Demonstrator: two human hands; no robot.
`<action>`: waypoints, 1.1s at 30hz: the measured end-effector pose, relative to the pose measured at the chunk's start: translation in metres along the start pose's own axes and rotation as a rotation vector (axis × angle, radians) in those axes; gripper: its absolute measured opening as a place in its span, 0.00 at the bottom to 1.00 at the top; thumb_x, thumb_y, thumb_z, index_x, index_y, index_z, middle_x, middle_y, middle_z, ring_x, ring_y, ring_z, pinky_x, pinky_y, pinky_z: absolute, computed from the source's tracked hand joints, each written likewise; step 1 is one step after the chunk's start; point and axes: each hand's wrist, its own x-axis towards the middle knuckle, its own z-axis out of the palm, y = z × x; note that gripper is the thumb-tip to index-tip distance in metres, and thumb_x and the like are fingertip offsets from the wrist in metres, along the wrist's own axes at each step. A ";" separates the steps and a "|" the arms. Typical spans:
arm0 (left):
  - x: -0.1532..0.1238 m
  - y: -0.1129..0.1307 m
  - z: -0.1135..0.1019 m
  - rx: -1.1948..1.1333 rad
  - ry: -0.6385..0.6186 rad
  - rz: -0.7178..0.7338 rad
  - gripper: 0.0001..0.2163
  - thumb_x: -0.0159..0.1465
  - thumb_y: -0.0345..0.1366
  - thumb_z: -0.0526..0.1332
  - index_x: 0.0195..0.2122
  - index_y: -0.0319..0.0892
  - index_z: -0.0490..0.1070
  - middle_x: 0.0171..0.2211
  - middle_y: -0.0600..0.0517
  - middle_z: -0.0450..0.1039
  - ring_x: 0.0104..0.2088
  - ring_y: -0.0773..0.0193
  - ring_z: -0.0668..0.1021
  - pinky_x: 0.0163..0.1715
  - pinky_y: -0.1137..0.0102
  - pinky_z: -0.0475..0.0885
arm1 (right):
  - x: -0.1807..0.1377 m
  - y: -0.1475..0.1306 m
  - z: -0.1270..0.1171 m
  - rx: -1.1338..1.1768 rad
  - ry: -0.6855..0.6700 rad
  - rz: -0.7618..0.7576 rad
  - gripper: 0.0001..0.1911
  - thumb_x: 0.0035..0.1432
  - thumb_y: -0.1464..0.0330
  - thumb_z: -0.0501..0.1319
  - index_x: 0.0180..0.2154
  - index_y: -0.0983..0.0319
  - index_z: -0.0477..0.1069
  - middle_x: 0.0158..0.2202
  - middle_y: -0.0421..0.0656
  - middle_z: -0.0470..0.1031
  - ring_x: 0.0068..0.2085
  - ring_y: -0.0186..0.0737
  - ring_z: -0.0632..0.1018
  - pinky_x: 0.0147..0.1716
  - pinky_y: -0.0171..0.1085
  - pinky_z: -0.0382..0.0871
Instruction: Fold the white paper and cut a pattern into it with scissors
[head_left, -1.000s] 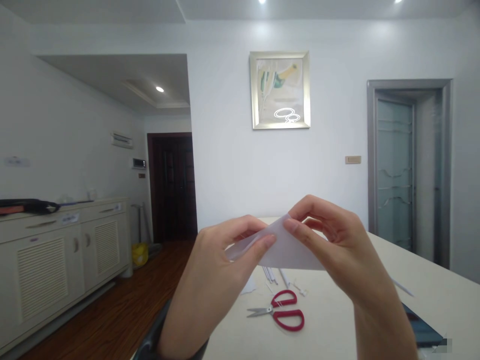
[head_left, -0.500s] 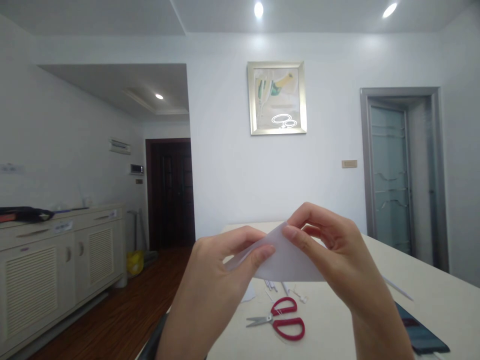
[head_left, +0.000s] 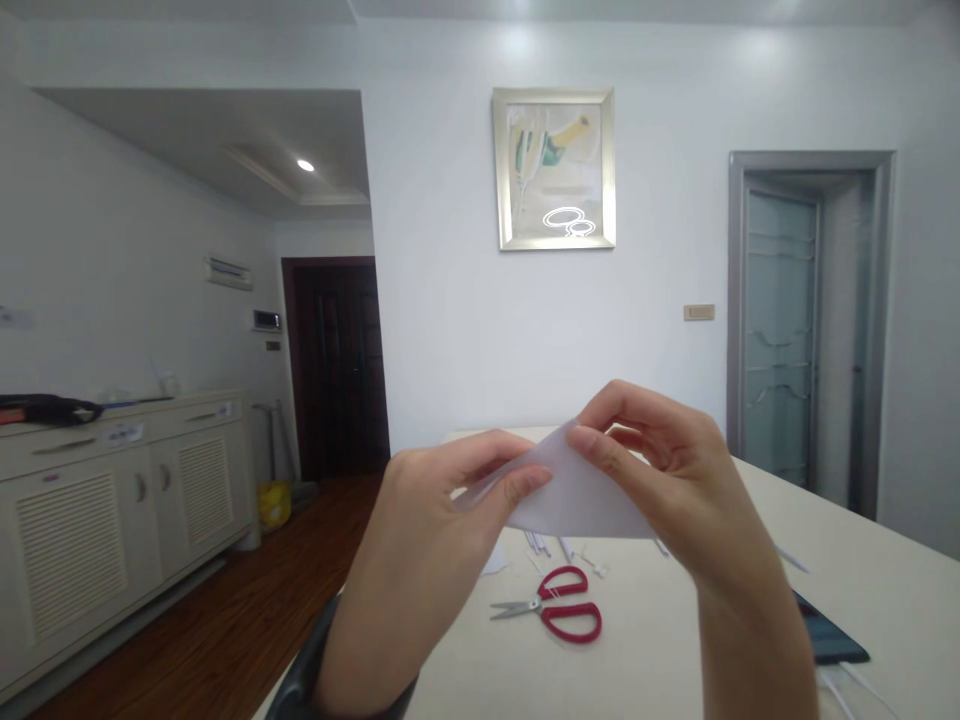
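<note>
Starting at the fingertips: the left hand (head_left: pixel 442 510) has its thumb (head_left: pixel 529 482) pressed down on the near face of the paper (head_left: pixel 577 505), with the other fingers tucked behind it, so it's a proper pinch. The right hand (head_left: pixel 667 480) does the same at the top corner, fingertips (head_left: pixel 592 443) closed together on the peak of the sheet. Both hands are clamped on it and nothing is spread open. The paper is held up in the air between the two hands, above the table (head_left: pixel 675 660) and not touching it.

The paper looks like a thin white sheet, folded over into a rough triangle. I'd guess it weighs next to nothing, is floppy rather than stiff, and creases or tears easily if you squeeze hard. The corners and the folded edge look like the sensible places to hold it, which is where the fingers already are. It doesn't look slippery.

Below the hands on the table are red-handled scissors (head_left: pixel 555 608), some thin white strips (head_left: pixel 540 547) just behind them, and a dark flat thing (head_left: pixel 829 640) off to the right. There's a framed picture (head_left: pixel 553 168) on the far wall and a cabinet (head_left: pixel 112 500) on the left.

Compared with half a second ago, the grip hasn't really changed. The same pinches sit on the same spots. The view has tipped down a bit, so the ceiling lights are gone from the top, and the scissors sit slightly higher in the frame.
</note>
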 end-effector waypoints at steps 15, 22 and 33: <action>-0.003 -0.001 -0.003 -0.147 -0.130 0.029 0.07 0.61 0.36 0.62 0.40 0.49 0.75 0.34 0.58 0.79 0.33 0.67 0.78 0.31 0.76 0.70 | 0.001 0.013 -0.014 0.076 0.146 -0.065 0.09 0.58 0.68 0.62 0.25 0.58 0.70 0.24 0.39 0.68 0.27 0.34 0.71 0.16 0.30 0.56; -0.002 -0.002 -0.001 -0.182 -0.151 0.045 0.09 0.63 0.31 0.60 0.42 0.48 0.76 0.29 0.58 0.77 0.31 0.69 0.78 0.32 0.76 0.70 | 0.000 0.011 -0.014 0.047 0.171 -0.070 0.08 0.56 0.67 0.64 0.25 0.58 0.70 0.24 0.39 0.68 0.28 0.38 0.73 0.17 0.32 0.58; 0.006 -0.010 0.003 -0.457 -0.033 -0.097 0.05 0.60 0.37 0.64 0.31 0.43 0.74 0.26 0.56 0.75 0.30 0.69 0.76 0.32 0.77 0.68 | -0.001 0.014 -0.017 0.108 0.270 -0.118 0.09 0.59 0.70 0.61 0.26 0.57 0.70 0.24 0.39 0.65 0.28 0.36 0.70 0.23 0.34 0.62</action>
